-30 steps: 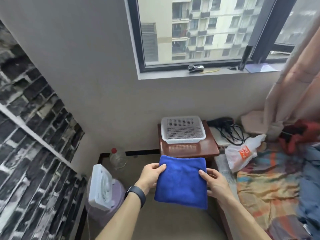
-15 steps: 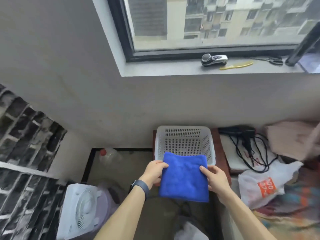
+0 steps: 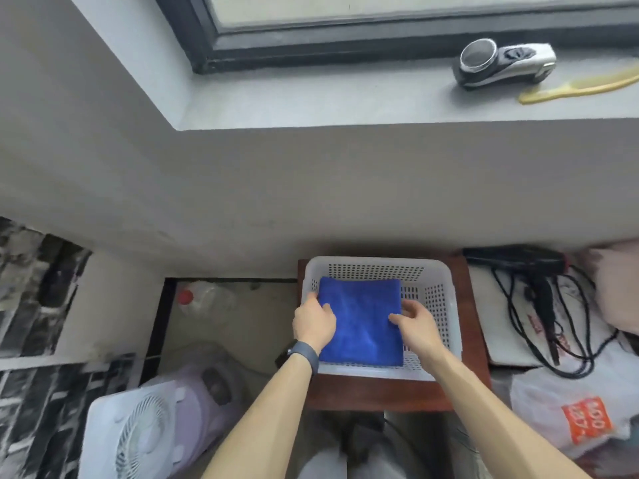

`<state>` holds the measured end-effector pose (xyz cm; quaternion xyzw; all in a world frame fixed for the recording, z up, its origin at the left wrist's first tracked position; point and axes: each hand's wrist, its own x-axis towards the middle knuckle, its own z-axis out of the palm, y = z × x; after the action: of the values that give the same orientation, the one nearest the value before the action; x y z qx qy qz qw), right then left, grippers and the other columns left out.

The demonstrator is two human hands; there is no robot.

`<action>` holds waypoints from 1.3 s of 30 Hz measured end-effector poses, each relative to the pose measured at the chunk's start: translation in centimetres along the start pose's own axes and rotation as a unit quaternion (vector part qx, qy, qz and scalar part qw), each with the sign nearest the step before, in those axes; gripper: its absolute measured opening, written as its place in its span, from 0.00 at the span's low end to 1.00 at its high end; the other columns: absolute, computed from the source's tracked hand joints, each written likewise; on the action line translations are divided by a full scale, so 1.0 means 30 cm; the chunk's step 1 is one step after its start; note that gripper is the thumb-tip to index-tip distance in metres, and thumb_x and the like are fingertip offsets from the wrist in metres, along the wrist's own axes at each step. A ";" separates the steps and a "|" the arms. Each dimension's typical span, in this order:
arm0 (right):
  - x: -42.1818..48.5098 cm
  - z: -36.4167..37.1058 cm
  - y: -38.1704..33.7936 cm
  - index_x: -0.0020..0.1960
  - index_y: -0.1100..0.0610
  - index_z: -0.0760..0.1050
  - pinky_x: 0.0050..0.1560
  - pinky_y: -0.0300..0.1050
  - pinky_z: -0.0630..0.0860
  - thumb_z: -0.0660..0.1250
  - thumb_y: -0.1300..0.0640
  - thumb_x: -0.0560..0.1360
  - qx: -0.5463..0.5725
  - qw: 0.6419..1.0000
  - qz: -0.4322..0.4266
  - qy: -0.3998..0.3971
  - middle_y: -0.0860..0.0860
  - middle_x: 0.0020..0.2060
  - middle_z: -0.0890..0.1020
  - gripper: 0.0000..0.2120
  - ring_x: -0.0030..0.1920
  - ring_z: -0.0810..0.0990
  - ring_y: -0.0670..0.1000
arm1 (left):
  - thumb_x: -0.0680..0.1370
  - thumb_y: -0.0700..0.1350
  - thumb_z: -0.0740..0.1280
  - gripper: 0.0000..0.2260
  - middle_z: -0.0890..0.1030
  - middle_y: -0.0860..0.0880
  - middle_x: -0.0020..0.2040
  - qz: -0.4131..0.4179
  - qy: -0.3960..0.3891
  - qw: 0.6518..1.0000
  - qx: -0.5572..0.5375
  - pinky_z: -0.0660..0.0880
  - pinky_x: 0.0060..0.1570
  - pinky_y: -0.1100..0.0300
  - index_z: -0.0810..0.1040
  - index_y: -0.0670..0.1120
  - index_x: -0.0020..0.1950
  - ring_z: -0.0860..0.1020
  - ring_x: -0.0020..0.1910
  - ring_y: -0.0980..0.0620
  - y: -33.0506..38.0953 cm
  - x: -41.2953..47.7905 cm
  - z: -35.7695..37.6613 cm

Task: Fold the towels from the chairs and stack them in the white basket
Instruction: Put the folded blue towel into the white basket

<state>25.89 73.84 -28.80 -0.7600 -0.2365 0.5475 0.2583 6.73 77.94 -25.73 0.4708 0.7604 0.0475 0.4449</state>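
Observation:
A folded blue towel lies flat inside the white perforated basket, filling its left part. The basket stands on a small dark wooden table against the wall. My left hand, with a dark watch on the wrist, holds the towel's left edge, thumb on top. My right hand holds the right edge with its fingers curled over the cloth. No chairs or other towels are in view.
A white fan stands on the floor at lower left, with a plastic bottle behind it. To the right lie a black hair dryer with tangled cable and a white bag. A shaver and comb rest on the windowsill.
I have stepped closer and tipped my head down. Both hands carried the folded towel forward from in front of the table and lowered it into the basket.

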 end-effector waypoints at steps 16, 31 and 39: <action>0.148 0.071 0.075 0.67 0.59 0.73 0.54 0.46 0.73 0.63 0.62 0.80 -0.120 0.992 -0.013 0.029 0.55 0.61 0.81 0.16 0.61 0.79 0.58 | 0.81 0.43 0.58 0.32 0.70 0.44 0.72 0.075 0.021 0.976 0.202 0.79 0.52 0.45 0.45 0.49 0.80 0.78 0.59 0.39 -0.060 0.050 0.141; 0.140 0.098 0.133 0.74 0.60 0.67 0.72 0.56 0.68 0.64 0.52 0.78 -0.376 0.857 -0.321 0.142 0.58 0.73 0.69 0.27 0.73 0.67 0.58 | 0.77 0.54 0.57 0.34 0.51 0.39 0.81 0.257 0.016 0.822 0.508 0.32 0.72 0.34 0.51 0.47 0.81 0.49 0.79 0.34 -0.105 0.112 0.207; 0.249 0.069 0.242 0.81 0.51 0.35 0.79 0.59 0.39 0.40 0.36 0.82 -0.557 0.780 -0.282 -0.029 0.48 0.80 0.37 0.34 0.80 0.34 0.49 | 0.73 0.76 0.43 0.45 0.39 0.38 0.80 0.259 -0.006 0.788 0.559 0.29 0.71 0.35 0.37 0.49 0.81 0.39 0.78 0.34 -0.154 0.149 0.207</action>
<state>26.61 73.44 -39.40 -0.6544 -0.7115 0.2450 -0.0746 7.38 76.63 -34.55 0.8169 0.5006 -0.2750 0.0801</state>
